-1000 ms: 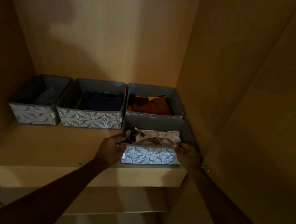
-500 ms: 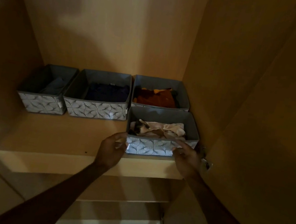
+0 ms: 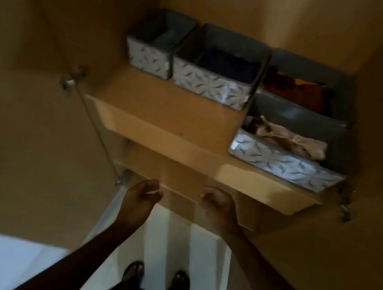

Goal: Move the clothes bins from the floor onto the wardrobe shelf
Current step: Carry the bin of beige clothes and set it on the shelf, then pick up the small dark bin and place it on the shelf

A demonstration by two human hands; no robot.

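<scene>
Both hands had let go of the front bin point(image 3: 279, 164), which sat at the wardrobe shelf's point(image 3: 164, 118) right front edge, before three other bins point(image 3: 209, 83). The left hand point(image 3: 142, 195) and right hand point(image 3: 219, 207) had dropped below the shelf, fingers loosely curled, empty.

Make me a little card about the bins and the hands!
bins on wardrobe shelf: four
back row: leftmost bin, navy-clothes bin, orange-clothes bin
front: pale-clothes bin, at the right end
left hand: empty, below the shelf
right hand: empty, fingers loosely curled
bins on floor: none in view
</scene>
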